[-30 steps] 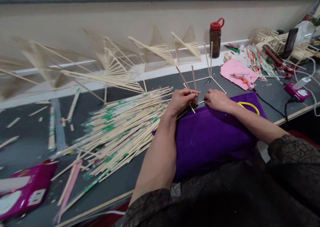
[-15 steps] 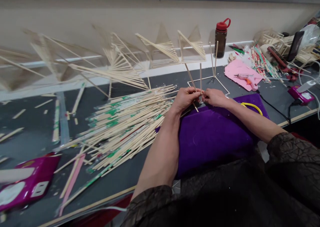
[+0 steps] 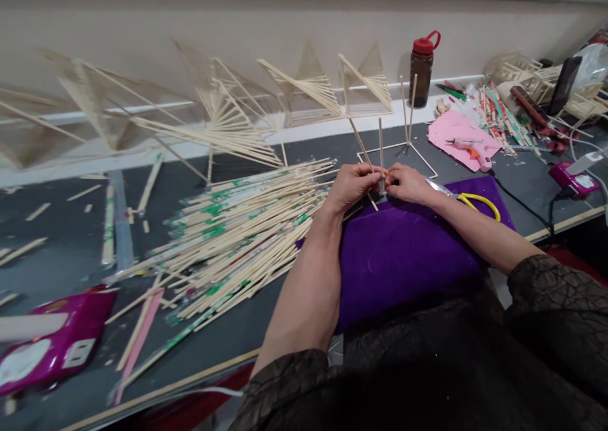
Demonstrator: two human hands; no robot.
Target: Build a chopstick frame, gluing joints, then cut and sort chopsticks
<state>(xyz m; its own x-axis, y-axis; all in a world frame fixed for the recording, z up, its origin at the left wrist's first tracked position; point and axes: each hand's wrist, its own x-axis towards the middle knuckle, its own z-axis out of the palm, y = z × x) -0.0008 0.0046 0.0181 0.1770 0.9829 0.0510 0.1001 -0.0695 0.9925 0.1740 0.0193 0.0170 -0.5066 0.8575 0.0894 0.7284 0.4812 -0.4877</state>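
Two thin wooden sticks (image 3: 380, 141) rise between my hands above the edge of a purple cloth (image 3: 408, 260). My left hand (image 3: 354, 187) pinches the sticks near their lower part; one leans, and its end pokes out below the fingers. Close beside it, my right hand (image 3: 406, 183) has its fingers curled together at the foot of the upright stick; what they grip is hidden. Scissors with yellow handles (image 3: 482, 202) lie on the cloth, partly under my right forearm. Just behind my hands stands a stick frame (image 3: 422, 159) with a square base and two uprights.
A heap of wooden sticks (image 3: 256, 228) and wrappers spreads to the left. Twisted stick models (image 3: 304, 92) line the wall, near a red-capped bottle (image 3: 421, 70). To the right, a glue gun (image 3: 470, 147) rests on pink paper (image 3: 446, 127). Magenta devices (image 3: 71, 330) sit at both sides.
The view has shifted slightly. My right hand has lifted a little at the knuckles, and the scissor blades now show beside my right wrist. My left hand keeps its pinch on the sticks.
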